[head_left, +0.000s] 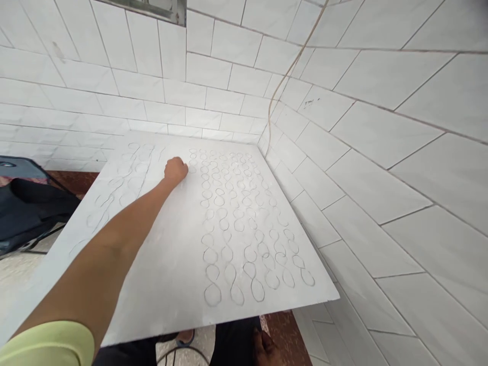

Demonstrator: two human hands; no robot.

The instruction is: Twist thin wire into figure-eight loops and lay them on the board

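A big white sheet or board (168,284) lies under my left hand (176,169), which is closed with its knuckles up near the far part of the surface. Whatever its fingers hold, if anything, is hidden from me. Just right of this hand, rows of pencil-like figure-eight loops (219,197) cover the right half of the sheet. Fainter wavy lines and curves (124,180) run down the left part, partly behind my forearm. Below the near edge, my right hand (266,348) rests by my dark-clothed leg, in shadow and cut by the frame; its fingers look curled.
White tiled walls (232,81) meet in a corner behind the sheet and along its right side. A thin cable (285,76) runs down that corner. Dark cloth and a blue-grey item (30,208) are at the left. A reddish-brown ledge (285,335) shows below the sheet.
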